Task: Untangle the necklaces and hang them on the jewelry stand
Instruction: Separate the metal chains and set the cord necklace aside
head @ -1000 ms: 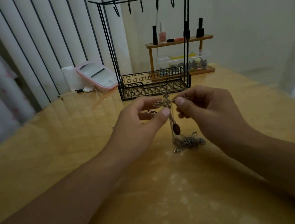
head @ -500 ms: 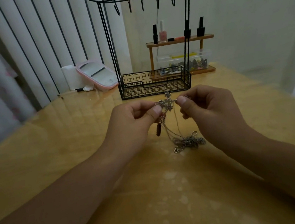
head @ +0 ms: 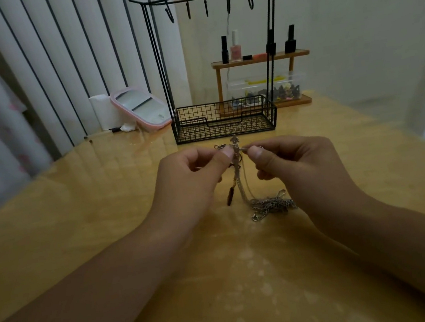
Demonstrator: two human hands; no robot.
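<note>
Both hands up over the table [head: 54, 233], pinching the tangled necklaces [head: 240, 181] between them. Left hand [head: 192, 179]: thumb and forefinger clamped on the chain at 9 o'clock of the cross pendant [head: 235, 147], other fingers curled in. Right hand [head: 300, 166]: thumb and forefinger pinching a thin link at 3 o'clock of the cross, rest curled. Cross stands roughly upright in the gap between the two thumbs.

Chains drop from the pinch toward 6 o'clock. A dark oval pendant [head: 230, 197] hangs free just beside the left palm. Remaining chain sits in a knotted heap [head: 271, 204] on the table, with a clasp visible at its lower left, near the right wrist.

Jewelry stand [head: 224, 122]: black wire, at 12 o'clock from the hands, basket base on the table, all top hooks [head: 205, 3] bare.

Behind it at 1 o'clock: wooden shelf [head: 260, 58] with nail polish bottles. Pink-rimmed mirror [head: 140, 108] leaning at 11 o'clock.
</note>
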